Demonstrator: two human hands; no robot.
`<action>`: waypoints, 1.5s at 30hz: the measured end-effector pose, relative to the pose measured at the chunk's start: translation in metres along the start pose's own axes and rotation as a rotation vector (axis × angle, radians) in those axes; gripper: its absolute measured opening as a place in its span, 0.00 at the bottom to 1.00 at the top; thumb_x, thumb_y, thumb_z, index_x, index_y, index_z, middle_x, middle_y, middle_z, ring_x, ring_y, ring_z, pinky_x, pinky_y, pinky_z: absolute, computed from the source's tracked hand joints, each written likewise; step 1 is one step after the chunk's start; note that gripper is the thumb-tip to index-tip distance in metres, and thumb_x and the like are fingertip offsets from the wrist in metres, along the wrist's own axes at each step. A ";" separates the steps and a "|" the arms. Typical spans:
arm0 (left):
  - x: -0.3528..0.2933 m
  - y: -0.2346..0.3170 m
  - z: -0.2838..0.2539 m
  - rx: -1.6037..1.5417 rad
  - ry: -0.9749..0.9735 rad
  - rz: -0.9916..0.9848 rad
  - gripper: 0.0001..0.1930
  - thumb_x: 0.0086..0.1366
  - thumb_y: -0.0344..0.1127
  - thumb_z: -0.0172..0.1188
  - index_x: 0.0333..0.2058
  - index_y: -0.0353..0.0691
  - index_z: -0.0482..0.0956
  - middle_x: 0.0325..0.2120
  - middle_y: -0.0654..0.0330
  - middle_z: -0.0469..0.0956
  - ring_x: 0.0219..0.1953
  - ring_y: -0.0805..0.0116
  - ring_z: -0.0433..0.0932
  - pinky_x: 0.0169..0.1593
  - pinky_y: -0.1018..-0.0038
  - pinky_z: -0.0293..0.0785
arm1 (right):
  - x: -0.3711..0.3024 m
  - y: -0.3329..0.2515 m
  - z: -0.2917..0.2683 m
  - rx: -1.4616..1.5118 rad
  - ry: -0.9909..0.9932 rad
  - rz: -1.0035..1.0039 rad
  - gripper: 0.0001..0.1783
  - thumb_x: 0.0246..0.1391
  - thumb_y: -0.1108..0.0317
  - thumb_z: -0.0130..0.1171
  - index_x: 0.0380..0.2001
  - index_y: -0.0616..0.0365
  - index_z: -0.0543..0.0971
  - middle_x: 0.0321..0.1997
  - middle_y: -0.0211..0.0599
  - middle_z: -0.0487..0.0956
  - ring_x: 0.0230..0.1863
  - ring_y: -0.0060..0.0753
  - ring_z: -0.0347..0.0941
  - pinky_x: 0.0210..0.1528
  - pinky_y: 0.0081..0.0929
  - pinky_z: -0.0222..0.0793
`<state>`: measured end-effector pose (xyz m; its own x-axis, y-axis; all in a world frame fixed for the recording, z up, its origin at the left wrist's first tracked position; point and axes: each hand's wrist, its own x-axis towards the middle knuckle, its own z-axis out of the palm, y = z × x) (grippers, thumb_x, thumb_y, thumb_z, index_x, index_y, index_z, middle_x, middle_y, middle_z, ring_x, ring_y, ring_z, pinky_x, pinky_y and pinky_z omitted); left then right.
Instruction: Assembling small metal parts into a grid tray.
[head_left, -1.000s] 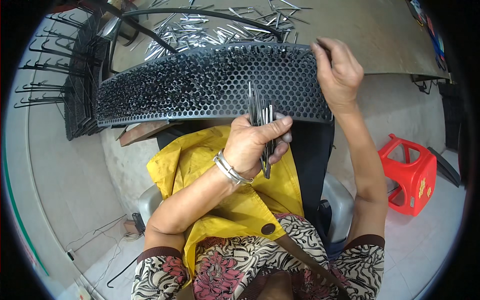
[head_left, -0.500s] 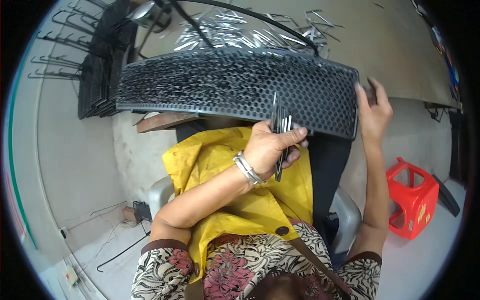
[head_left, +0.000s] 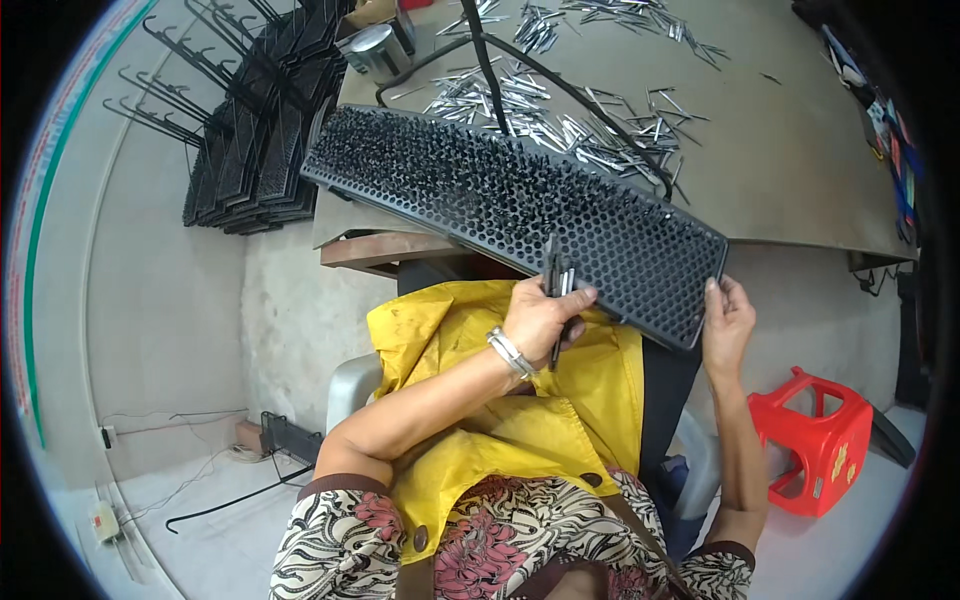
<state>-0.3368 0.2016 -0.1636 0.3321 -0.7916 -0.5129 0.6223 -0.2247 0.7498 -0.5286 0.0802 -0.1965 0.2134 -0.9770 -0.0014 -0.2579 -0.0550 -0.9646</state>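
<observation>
A long black perforated rack (head_left: 635,262) slants across in front of me, its right end lower and nearer. Small dark pieces stand crowded in the holes of its left and middle parts; the holes toward the right end show bare. My right hand (head_left: 729,325) is closed on the edge near the right corner, thumb on top. In my left hand (head_left: 540,318), a bundle of thin metal strips (head_left: 555,268), dark and silvery, points upward in front of the rack's near edge. The fingers are closed around the bundle, and their far side is partly hidden.
Loose silvery strips (head_left: 500,95) lie in heaps on the table (head_left: 780,160) beyond the rack. A metal can (head_left: 378,55) stands at the far left, near stacked black racks (head_left: 240,165) with hooked rods. To my right is a red plastic stool (head_left: 815,440).
The rack has turned so its right end sits lower and closer to me. My right hand, earlier spread at that end, now grips its edge. The left hand still holds the strips.
</observation>
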 end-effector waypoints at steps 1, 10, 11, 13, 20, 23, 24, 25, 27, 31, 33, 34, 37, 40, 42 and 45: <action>0.000 -0.004 -0.005 0.000 -0.010 0.019 0.06 0.53 0.27 0.59 0.24 0.38 0.70 0.12 0.66 0.66 0.09 0.77 0.64 0.10 0.82 0.55 | -0.006 0.006 -0.001 0.037 -0.011 -0.067 0.13 0.54 0.71 0.50 0.39 0.71 0.71 0.29 0.29 0.73 0.30 0.13 0.65 0.34 0.11 0.61; -0.011 -0.008 -0.027 0.085 -0.060 0.046 0.06 0.53 0.29 0.60 0.26 0.39 0.71 0.15 0.66 0.68 0.10 0.77 0.64 0.11 0.81 0.56 | -0.027 0.016 0.000 0.129 -0.041 -0.124 0.11 0.52 0.69 0.52 0.33 0.68 0.71 0.15 0.28 0.71 0.12 0.19 0.63 0.14 0.17 0.57; -0.016 -0.009 -0.026 0.082 -0.011 0.064 0.06 0.53 0.30 0.59 0.26 0.39 0.71 0.15 0.66 0.68 0.10 0.76 0.64 0.11 0.81 0.56 | -0.022 0.015 -0.005 -0.322 -0.041 -0.279 0.11 0.50 0.69 0.53 0.32 0.68 0.72 0.14 0.32 0.71 0.12 0.26 0.64 0.16 0.21 0.59; -0.028 -0.010 -0.028 0.050 0.038 0.075 0.05 0.54 0.31 0.58 0.28 0.39 0.71 0.18 0.64 0.70 0.12 0.76 0.65 0.12 0.81 0.57 | -0.030 -0.015 -0.007 -0.831 -0.010 -0.512 0.12 0.45 0.69 0.56 0.31 0.68 0.72 0.18 0.44 0.73 0.16 0.45 0.68 0.22 0.29 0.65; -0.098 -0.033 -0.023 0.008 -0.343 -0.143 0.06 0.54 0.31 0.58 0.29 0.38 0.71 0.21 0.60 0.71 0.15 0.76 0.65 0.15 0.81 0.56 | -0.089 -0.074 0.040 0.146 -0.397 -0.329 0.15 0.50 0.66 0.55 0.38 0.66 0.72 0.32 0.38 0.76 0.31 0.21 0.73 0.32 0.18 0.69; -0.106 -0.050 -0.031 0.146 -0.445 -0.171 0.06 0.54 0.30 0.57 0.28 0.36 0.70 0.17 0.59 0.70 0.15 0.72 0.67 0.15 0.79 0.58 | -0.119 -0.078 0.066 0.196 -0.642 -0.335 0.16 0.50 0.62 0.55 0.35 0.66 0.74 0.30 0.40 0.76 0.32 0.26 0.72 0.32 0.23 0.68; -0.104 -0.053 -0.041 0.221 -0.471 -0.209 0.04 0.54 0.28 0.56 0.29 0.36 0.71 0.20 0.59 0.72 0.20 0.71 0.71 0.21 0.79 0.67 | -0.129 -0.072 0.072 0.134 -0.727 -0.377 0.15 0.50 0.62 0.55 0.34 0.65 0.75 0.30 0.42 0.76 0.31 0.29 0.72 0.32 0.24 0.68; -0.103 -0.062 -0.052 0.187 -0.441 -0.170 0.05 0.53 0.28 0.55 0.29 0.35 0.72 0.23 0.59 0.72 0.26 0.71 0.73 0.27 0.78 0.69 | -0.138 -0.062 0.076 0.023 -0.698 -0.641 0.14 0.50 0.63 0.55 0.33 0.65 0.75 0.30 0.43 0.76 0.31 0.34 0.73 0.33 0.26 0.68; -0.120 -0.047 -0.052 0.648 -0.507 0.184 0.08 0.53 0.30 0.54 0.32 0.33 0.73 0.31 0.59 0.74 0.42 0.72 0.72 0.42 0.77 0.70 | -0.148 -0.051 0.077 -0.093 -0.651 -0.902 0.14 0.49 0.64 0.55 0.32 0.65 0.75 0.30 0.45 0.76 0.31 0.38 0.73 0.34 0.28 0.68; -0.111 -0.054 -0.061 0.703 -0.727 0.232 0.10 0.55 0.29 0.53 0.36 0.32 0.71 0.30 0.58 0.76 0.36 0.71 0.75 0.38 0.76 0.72 | -0.160 -0.043 0.068 0.113 -0.664 -0.775 0.12 0.49 0.67 0.53 0.32 0.66 0.76 0.32 0.47 0.76 0.35 0.44 0.73 0.39 0.31 0.67; -0.111 -0.055 -0.062 0.571 -0.708 -0.013 0.10 0.55 0.27 0.53 0.37 0.32 0.70 0.29 0.57 0.75 0.34 0.69 0.75 0.38 0.75 0.72 | -0.161 -0.039 0.060 0.210 -0.666 -0.615 0.12 0.52 0.68 0.51 0.34 0.67 0.75 0.34 0.44 0.77 0.36 0.37 0.74 0.40 0.28 0.68; -0.112 -0.053 -0.060 0.443 -0.680 -0.247 0.11 0.54 0.25 0.54 0.38 0.32 0.70 0.29 0.55 0.75 0.33 0.67 0.75 0.39 0.74 0.72 | -0.159 -0.042 0.054 0.211 -0.674 -0.596 0.12 0.52 0.68 0.51 0.34 0.67 0.75 0.34 0.44 0.77 0.36 0.37 0.74 0.40 0.28 0.68; -0.118 -0.043 -0.045 0.404 -0.576 -0.192 0.05 0.57 0.26 0.52 0.32 0.33 0.69 0.20 0.58 0.74 0.21 0.70 0.74 0.26 0.76 0.71 | -0.151 -0.052 0.040 0.285 -0.542 -0.201 0.10 0.51 0.72 0.51 0.36 0.68 0.74 0.34 0.39 0.77 0.36 0.25 0.73 0.38 0.21 0.69; -0.114 -0.038 -0.042 0.373 -0.574 -0.164 0.03 0.57 0.27 0.52 0.30 0.34 0.68 0.18 0.60 0.72 0.18 0.73 0.72 0.21 0.80 0.67 | -0.142 -0.047 0.036 0.317 -0.544 -0.040 0.10 0.47 0.77 0.55 0.35 0.70 0.74 0.32 0.37 0.78 0.32 0.22 0.73 0.36 0.18 0.71; -0.110 -0.033 -0.035 0.327 -0.571 -0.200 0.03 0.56 0.26 0.52 0.29 0.34 0.68 0.17 0.60 0.72 0.17 0.74 0.70 0.20 0.80 0.65 | -0.138 -0.052 0.032 0.319 -0.578 -0.073 0.07 0.46 0.77 0.56 0.31 0.69 0.76 0.26 0.33 0.77 0.27 0.19 0.72 0.32 0.15 0.69; -0.105 -0.026 -0.024 0.328 -0.544 -0.227 0.03 0.57 0.26 0.52 0.29 0.34 0.69 0.17 0.59 0.70 0.14 0.73 0.67 0.17 0.80 0.62 | -0.126 -0.053 0.028 0.345 -0.573 -0.066 0.05 0.47 0.77 0.56 0.29 0.67 0.76 0.25 0.31 0.77 0.26 0.17 0.71 0.30 0.14 0.68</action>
<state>-0.3708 0.3040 -0.1394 -0.2390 -0.8585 -0.4538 0.3582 -0.5123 0.7805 -0.5155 0.2125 -0.1523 0.7096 -0.7045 0.0126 0.0684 0.0510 -0.9964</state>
